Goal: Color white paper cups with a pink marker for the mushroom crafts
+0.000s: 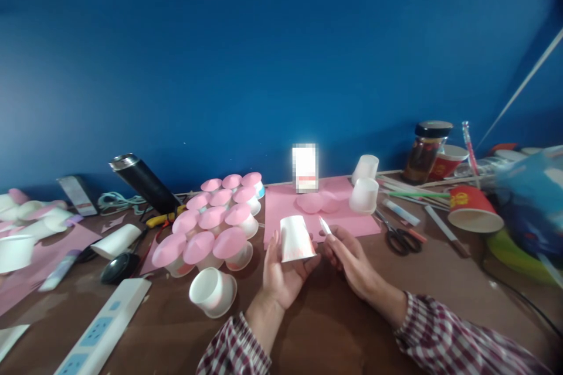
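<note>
My left hand (281, 278) holds a white paper cup (296, 238) upside down, its base up, just above the brown table (334, 328). My right hand (349, 255) sits right beside the cup and pinches a thin white pen-like stick (325, 225), its tip pointing up and away. Behind the cup lies a pink paper sheet (285, 208) with pink paper circles (317, 202) on it. To the left stands a cluster of several white cups capped with pink cones (214, 228).
A loose white cup (213, 292) lies left of my left hand, a power strip (103, 325) further left. Scissors (398, 238), a glue stick (400, 212), two white cups (364, 187), red cups (475, 209), a jar (426, 152) and a black flask (143, 181) surround the sheet.
</note>
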A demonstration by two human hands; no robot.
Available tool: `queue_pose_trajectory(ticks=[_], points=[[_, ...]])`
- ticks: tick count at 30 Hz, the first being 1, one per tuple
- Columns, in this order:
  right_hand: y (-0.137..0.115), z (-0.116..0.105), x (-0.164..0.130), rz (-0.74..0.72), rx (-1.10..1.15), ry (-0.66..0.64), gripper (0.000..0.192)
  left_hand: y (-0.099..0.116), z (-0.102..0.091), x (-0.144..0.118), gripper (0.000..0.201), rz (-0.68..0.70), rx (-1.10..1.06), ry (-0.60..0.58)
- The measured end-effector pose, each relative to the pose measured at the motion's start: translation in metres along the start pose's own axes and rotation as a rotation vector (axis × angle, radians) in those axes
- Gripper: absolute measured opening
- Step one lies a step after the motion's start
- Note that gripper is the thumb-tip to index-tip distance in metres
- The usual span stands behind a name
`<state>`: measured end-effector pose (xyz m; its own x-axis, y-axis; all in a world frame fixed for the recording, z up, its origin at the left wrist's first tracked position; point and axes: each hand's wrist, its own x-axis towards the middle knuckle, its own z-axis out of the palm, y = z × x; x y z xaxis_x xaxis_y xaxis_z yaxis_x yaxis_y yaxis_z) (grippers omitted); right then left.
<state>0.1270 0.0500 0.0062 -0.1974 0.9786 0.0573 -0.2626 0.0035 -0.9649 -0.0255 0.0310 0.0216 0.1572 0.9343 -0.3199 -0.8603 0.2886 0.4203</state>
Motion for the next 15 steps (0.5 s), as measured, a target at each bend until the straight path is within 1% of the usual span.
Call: queue_pose_trajectory(ticks=[4, 8, 12, 14, 15], points=[[0.005, -0.002, 0.000, 0.013, 0.009, -0.001, 0.034, 0.000, 0.000, 0.001, 0.040, -0.001, 0.016, 0.002], [0.004, 0.000, 0.000, 0.046, 0.038, 0.003, 0.036, 0.000, -0.001, 0.001, 0.042, -0.001, 0.021, 0.015], [-0.018, 0.012, -0.006, 0.187, 0.189, 0.104, 0.041, 0.001, -0.002, 0.002, 0.038, 0.023, 0.017, 0.031], [-0.028, 0.021, -0.016, 0.262, 0.310, 0.080, 0.040, 0.001, -0.003, 0.004, 0.038, 0.043, 0.015, 0.010], [-0.030, 0.026, -0.024, 0.312, 0.378, 0.012, 0.040, 0.001, -0.004, 0.004, 0.040, 0.038, 0.012, -0.004]])
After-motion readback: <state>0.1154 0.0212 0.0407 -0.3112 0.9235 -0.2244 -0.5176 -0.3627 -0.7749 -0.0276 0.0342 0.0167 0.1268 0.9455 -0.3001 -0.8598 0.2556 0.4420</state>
